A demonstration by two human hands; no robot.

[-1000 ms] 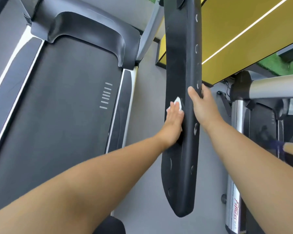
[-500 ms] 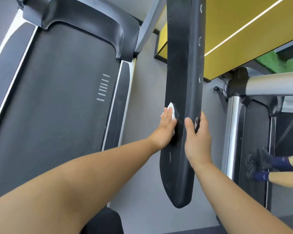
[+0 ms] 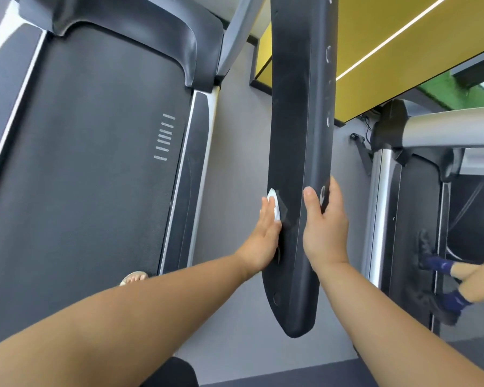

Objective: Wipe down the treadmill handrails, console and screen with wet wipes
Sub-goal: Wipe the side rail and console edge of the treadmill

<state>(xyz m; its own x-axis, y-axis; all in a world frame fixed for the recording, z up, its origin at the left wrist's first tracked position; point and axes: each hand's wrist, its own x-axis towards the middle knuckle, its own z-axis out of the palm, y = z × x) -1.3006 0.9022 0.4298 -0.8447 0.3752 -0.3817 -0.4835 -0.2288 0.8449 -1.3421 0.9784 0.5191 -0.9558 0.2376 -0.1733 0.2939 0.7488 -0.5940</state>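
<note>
— How far along are they?

— On the handrail (image 3: 294, 107), the long black one running away from us, right of the belt (image 3: 81, 163). Nearest us is its rounded end, bare. A little farther along, the left hand (image 3: 266, 238) lies flat with straight fingers, pressing the wipe (image 3: 274, 203) against the rail's left side. Only a white corner of it shows past the fingertips.

— And the other hand?

— The right hand (image 3: 324, 227) grips the rail straight across from it, thumb on the face turned to us, fingers curled round the right edge. Beyond them the rail runs on towards the yellow panel (image 3: 389, 32).

— How does it all handle?

— I'd say the rail is stiff and fixed, so it takes a firm press, though once damp it may get slick under that steadying grip. The wipe looks thin, limp and light, and it could bunch up or slip out. A flat palm over its middle suits it better than a pinch.

— Anything changed in the last second?

— Both hands have slid nearer, towards the rounded end. The right one lay looser on the rail then, and now it wraps the edge. Someone's feet (image 3: 437, 266) on the next machine, far right, also show more fully.
</note>
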